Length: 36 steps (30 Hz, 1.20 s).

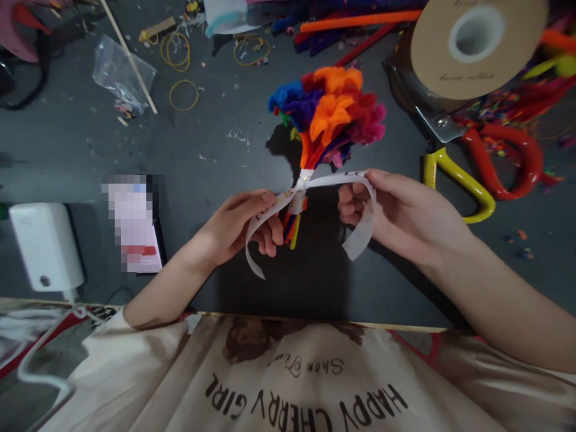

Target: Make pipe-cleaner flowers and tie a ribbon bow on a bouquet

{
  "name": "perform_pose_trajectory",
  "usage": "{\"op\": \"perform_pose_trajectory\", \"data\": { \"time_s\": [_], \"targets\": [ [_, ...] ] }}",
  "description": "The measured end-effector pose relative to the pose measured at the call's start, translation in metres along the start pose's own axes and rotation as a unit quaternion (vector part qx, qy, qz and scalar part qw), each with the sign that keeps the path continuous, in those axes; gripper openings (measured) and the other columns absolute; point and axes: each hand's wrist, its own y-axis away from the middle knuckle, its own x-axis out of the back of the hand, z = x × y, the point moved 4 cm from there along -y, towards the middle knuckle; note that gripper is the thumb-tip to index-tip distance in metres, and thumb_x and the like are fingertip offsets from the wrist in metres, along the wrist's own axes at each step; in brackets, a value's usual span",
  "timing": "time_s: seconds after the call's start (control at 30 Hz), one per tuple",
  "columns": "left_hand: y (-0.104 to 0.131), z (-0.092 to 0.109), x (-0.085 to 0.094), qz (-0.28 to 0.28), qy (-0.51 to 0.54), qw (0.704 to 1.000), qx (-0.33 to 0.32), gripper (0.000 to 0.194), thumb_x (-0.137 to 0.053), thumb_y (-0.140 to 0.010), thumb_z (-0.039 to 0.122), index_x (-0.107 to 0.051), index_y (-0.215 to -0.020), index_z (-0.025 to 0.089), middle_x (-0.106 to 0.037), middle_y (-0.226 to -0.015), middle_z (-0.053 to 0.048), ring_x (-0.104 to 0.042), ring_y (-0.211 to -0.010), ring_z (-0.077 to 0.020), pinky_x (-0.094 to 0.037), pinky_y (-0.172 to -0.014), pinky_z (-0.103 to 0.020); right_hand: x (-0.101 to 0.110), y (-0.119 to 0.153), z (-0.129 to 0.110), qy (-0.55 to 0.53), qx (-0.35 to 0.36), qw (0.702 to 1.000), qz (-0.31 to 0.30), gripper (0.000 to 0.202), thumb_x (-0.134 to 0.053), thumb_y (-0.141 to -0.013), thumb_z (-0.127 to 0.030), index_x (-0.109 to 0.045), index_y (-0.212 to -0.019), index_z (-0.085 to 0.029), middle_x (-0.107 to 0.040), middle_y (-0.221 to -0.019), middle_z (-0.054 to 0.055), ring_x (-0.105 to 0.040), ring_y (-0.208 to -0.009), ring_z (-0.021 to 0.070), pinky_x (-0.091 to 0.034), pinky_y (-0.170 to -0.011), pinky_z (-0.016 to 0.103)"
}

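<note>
A small bouquet of fuzzy pipe-cleaner flowers in orange, blue, purple, red and pink is in front of me, its stems pointing toward me. Around the stems goes a white ribbon with printed marks, crossed or knotted at the middle. My left hand pinches one end of the ribbon between thumb and fingers, left of the stems. On the right, my right hand pinches the other end, which curls down beside the fingers. Both ribbon tails hang loose past the hands.
Scissors with red and yellow handles lie at right under a ribbon spool. A phone and white power bank lie left. Rubber bands, a wooden stick, a plastic bag and pipe cleaners are farther back.
</note>
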Motion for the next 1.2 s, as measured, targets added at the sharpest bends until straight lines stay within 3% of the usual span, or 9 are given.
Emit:
{"op": "perform_pose_trajectory", "data": {
  "time_s": [0.2,0.4,0.53,0.6,0.7,0.8,0.97,1.07,1.2],
  "targets": [
    [0.01,0.0,0.005,0.019,0.033,0.997,-0.069,0.022,-0.076,-0.066,0.03,-0.06,-0.068,0.014,-0.07,-0.065,0.003,-0.064,-0.052,-0.0065,-0.052,-0.051,-0.013,0.011,0.002,-0.005,-0.023,0.067,0.996,0.053,0.015,-0.06,-0.079,-0.024,-0.07,-0.068,-0.022,-0.07,-0.077,-0.006,-0.066,-0.077,0.0052,-0.055,-0.071,0.015],
    [0.002,-0.004,-0.005,0.013,-0.038,0.992,-0.122,0.021,-0.079,-0.064,0.031,-0.066,-0.069,0.016,-0.064,-0.075,0.002,-0.061,-0.067,-0.0058,-0.05,-0.062,-0.016,0.003,0.001,-0.011,0.052,0.131,0.99,0.016,0.02,-0.055,-0.079,-0.022,-0.073,-0.073,-0.028,-0.072,-0.088,-0.007,-0.066,-0.093,0.0101,-0.052,-0.088,0.025],
    [-0.001,0.009,-0.004,0.072,-0.128,0.949,-0.279,0.01,-0.074,-0.071,0.028,-0.07,-0.075,0.02,-0.064,-0.106,0.0,-0.06,-0.101,-0.0113,-0.049,-0.088,-0.021,-0.003,0.0,-0.009,0.107,0.169,0.98,0.014,0.018,-0.058,-0.079,-0.022,-0.075,-0.079,-0.029,-0.072,-0.094,-0.007,-0.065,-0.093,0.0102,-0.05,-0.091,0.025],
    [-0.001,0.016,-0.006,0.064,-0.152,0.926,-0.34,0.008,-0.071,-0.074,0.027,-0.068,-0.072,0.02,-0.064,-0.116,0.0,-0.058,-0.112,-0.0146,-0.046,-0.097,-0.027,-0.007,0.0,-0.008,0.12,0.186,0.975,0.008,0.017,-0.06,-0.079,-0.023,-0.075,-0.082,-0.028,-0.072,-0.092,-0.006,-0.065,-0.088,0.009,-0.051,-0.087,0.023],
    [-0.004,0.018,-0.011,0.04,-0.168,0.922,-0.348,0.006,-0.067,-0.078,0.025,-0.067,-0.075,0.02,-0.068,-0.11,0.002,-0.062,-0.106,-0.0123,-0.047,-0.095,-0.027,-0.011,-0.001,-0.009,0.115,0.2,0.973,0.02,0.015,-0.062,-0.078,-0.022,-0.075,-0.08,-0.027,-0.072,-0.081,-0.006,-0.065,-0.08,0.008,-0.051,-0.083,0.022],
    [-0.01,0.014,-0.01,0.109,-0.174,0.935,-0.29,0.01,-0.066,-0.078,0.029,-0.064,-0.077,0.02,-0.069,-0.089,0.003,-0.064,-0.085,-0.0088,-0.05,-0.079,-0.022,-0.01,-0.005,-0.008,0.108,0.207,0.971,0.053,0.014,-0.064,-0.077,-0.019,-0.074,-0.076,-0.029,-0.07,-0.075,-0.007,-0.061,-0.07,0.0055,-0.05,-0.076,0.02],
    [-0.017,0.006,-0.011,0.151,-0.132,0.944,-0.262,0.015,-0.065,-0.078,0.031,-0.059,-0.074,0.018,-0.064,-0.071,0.005,-0.058,-0.064,-0.0047,-0.047,-0.064,-0.017,-0.01,-0.016,-0.003,0.162,0.253,0.951,0.072,0.005,-0.067,-0.078,-0.028,-0.071,-0.074,-0.026,-0.067,-0.075,-0.005,-0.057,-0.068,0.006,-0.047,-0.068,0.02],
    [-0.017,0.006,-0.01,0.184,-0.134,0.934,-0.276,0.013,-0.064,-0.079,0.032,-0.059,-0.08,0.02,-0.065,-0.074,0.005,-0.059,-0.066,-0.0053,-0.048,-0.065,-0.018,-0.012,-0.02,0.0,0.216,0.263,0.934,0.109,0.009,-0.065,-0.079,-0.033,-0.068,-0.077,-0.025,-0.066,-0.078,-0.004,-0.059,-0.073,0.0094,-0.048,-0.071,0.023],
    [-0.016,0.011,-0.008,0.208,-0.146,0.902,-0.348,0.013,-0.067,-0.078,0.028,-0.064,-0.088,0.022,-0.065,-0.078,0.007,-0.058,-0.071,-0.0032,-0.047,-0.07,-0.016,-0.022,-0.032,-0.005,0.25,0.275,0.924,0.089,0.01,-0.064,-0.08,-0.034,-0.068,-0.077,-0.025,-0.065,-0.078,-0.004,-0.06,-0.076,0.0098,-0.047,-0.069,0.022]
  ]
}}
